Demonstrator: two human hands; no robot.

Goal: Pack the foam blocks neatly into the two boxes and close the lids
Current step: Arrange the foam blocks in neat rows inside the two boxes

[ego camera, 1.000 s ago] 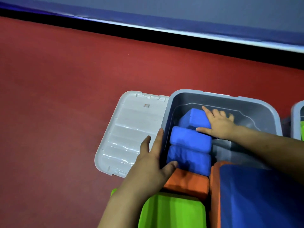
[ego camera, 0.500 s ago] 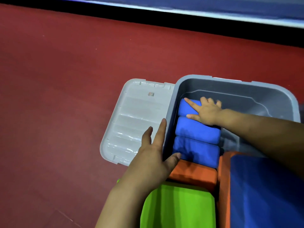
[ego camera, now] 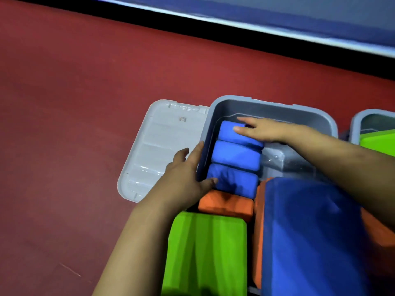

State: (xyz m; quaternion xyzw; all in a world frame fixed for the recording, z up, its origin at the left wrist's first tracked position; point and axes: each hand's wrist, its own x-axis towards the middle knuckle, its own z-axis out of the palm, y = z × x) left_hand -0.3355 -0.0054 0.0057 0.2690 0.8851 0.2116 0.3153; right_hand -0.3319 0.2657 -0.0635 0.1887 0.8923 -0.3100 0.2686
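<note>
Blue foam blocks (ego camera: 235, 154) under right hand (ego camera: 263, 130), seemingly

Your left hand (ego camera: 185, 178) comes in from the lower left on a bare forearm. Fingers straight and held together, pointing up and away from you; thumb spread off to the right, its tip pressed down flat. Palm faces down, wrist roughly level.

Your right hand (ego camera: 261, 129) reaches across from the right, forearm bare and running diagonally from the lower right edge of view. Fingers extended and slightly fanned, pointing left; palm down, flat (no curl visible in any finger, though the far fingers are partly hidden behind the index).

The two hands sit well apart, right one farther from you than left.
</note>
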